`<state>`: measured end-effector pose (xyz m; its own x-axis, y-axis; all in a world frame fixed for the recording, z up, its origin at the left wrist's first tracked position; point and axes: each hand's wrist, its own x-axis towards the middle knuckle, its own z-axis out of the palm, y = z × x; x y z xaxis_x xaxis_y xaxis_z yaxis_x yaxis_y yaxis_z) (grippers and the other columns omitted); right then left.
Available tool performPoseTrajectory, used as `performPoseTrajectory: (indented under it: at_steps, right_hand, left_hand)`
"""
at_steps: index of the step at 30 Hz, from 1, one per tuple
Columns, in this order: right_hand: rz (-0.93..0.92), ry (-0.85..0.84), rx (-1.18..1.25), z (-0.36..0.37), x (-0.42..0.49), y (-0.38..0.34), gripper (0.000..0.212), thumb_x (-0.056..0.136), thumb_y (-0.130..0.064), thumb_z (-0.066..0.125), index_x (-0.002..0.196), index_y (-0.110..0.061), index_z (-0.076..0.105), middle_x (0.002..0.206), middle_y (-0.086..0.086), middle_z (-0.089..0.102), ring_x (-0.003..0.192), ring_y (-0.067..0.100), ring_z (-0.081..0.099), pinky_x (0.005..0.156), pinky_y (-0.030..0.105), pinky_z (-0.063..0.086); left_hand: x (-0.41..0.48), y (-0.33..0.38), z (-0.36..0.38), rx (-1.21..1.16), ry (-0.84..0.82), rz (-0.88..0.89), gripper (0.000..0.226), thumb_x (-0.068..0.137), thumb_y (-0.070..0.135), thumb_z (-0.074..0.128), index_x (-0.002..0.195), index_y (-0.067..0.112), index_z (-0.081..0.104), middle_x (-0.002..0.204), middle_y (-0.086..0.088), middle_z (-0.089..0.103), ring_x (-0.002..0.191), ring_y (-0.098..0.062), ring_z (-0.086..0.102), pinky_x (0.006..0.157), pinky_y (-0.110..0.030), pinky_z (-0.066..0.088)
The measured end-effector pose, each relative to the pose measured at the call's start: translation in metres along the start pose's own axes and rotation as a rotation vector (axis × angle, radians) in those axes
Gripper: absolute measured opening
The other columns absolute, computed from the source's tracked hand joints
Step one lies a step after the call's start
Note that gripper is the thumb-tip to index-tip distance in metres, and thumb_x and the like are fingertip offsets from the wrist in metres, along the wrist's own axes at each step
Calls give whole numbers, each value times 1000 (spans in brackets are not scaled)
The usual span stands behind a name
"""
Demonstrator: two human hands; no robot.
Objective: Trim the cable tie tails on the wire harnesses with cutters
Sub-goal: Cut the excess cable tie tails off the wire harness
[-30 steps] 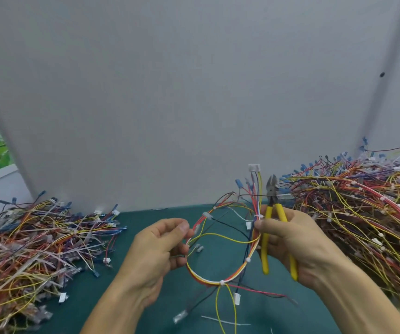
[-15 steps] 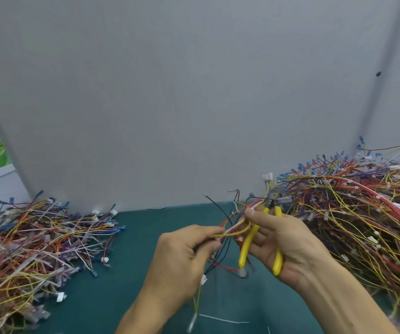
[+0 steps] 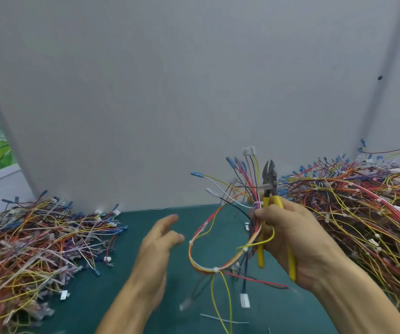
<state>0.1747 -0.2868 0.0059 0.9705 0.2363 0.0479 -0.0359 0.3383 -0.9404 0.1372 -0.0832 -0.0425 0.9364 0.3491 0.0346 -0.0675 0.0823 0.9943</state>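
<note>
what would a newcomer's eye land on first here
Two tangled heaps of coloured wire harnesses stand out first: a big pile rising on the right of the green mat and a flatter pile on the left. Between them, the right hand grips yellow-handled cutters, tip pointing up, together with one looped harness. The left hand hangs open beside it, holding nothing.

The cutters have bright yellow handles and a dark grey head. The wire harness mixes red, yellow, orange, white, blue and black wires, with white cable ties, blue terminals and a white connector. The table is dark teal; the back panel plain pale grey
</note>
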Motion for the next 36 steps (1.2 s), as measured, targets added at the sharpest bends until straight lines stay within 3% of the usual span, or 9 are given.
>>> performPoseTrajectory:
  at_steps: [2,4,8,14,17,21,27,32,36]
  right_hand:
    - [24,-101,67,-2,-2,-3,19,87,5,52,78,-5,65,62,11,53,47,17,50,45,29,47]
    - [15,-140,-91,-5,-4,-4,18,87,4,56,74,-4,67,61,9,52,50,16,48,46,26,44]
    - [-172,10,-664,-14,-1,2,8,84,-5,65,76,-3,65,56,2,49,53,14,41,53,27,33]
    - [-221,306,-576,-25,11,8,8,83,-7,68,76,-9,66,56,4,55,52,16,45,54,32,39]
    - [-165,270,-925,-35,16,16,23,84,-24,70,72,-9,58,59,0,55,58,19,47,57,32,35]
    - [117,206,-1372,-43,21,33,35,87,-49,62,83,-17,47,91,5,60,88,28,56,68,35,41]
    - [226,160,-1576,-31,16,59,38,85,-59,56,91,-24,42,117,6,59,109,30,57,73,33,37]
    - [198,111,-1614,-15,10,86,20,80,-33,58,88,-23,43,111,4,59,105,30,58,70,32,34]
    - [124,242,-1460,-19,10,80,10,76,-22,53,83,-18,47,91,4,57,88,33,55,64,31,35]
  left_hand:
    - [2,-1,0,-95,-4,-281,54,72,31,76,120,16,57,130,-7,55,113,-24,56,92,-46,47]
    - [0,0,1,-279,-155,-447,48,62,26,79,102,6,64,111,-18,65,84,-29,68,73,-46,57]
    - [7,0,4,-552,-70,-319,19,72,3,65,92,1,65,69,-7,68,47,-13,60,51,-34,58]
    - [22,-4,-14,-706,158,-305,20,100,17,44,85,12,56,66,-1,69,67,-21,67,71,-46,54]
    - [23,-9,-11,-756,179,-361,21,102,17,41,86,12,53,73,-4,69,79,-25,65,73,-54,50]
    - [25,-16,-12,-766,225,-367,19,102,17,42,87,13,53,79,-5,66,80,-25,64,75,-59,48]
    - [28,-25,-16,-692,304,-399,18,102,16,42,87,18,54,80,0,62,81,-20,63,97,-59,34]
    - [26,-25,-14,-657,314,-386,16,100,15,45,88,20,54,81,2,60,81,-16,62,99,-54,32]
    - [21,-17,-15,-581,286,-345,19,99,22,49,83,19,59,81,2,61,80,-15,60,93,-46,35]
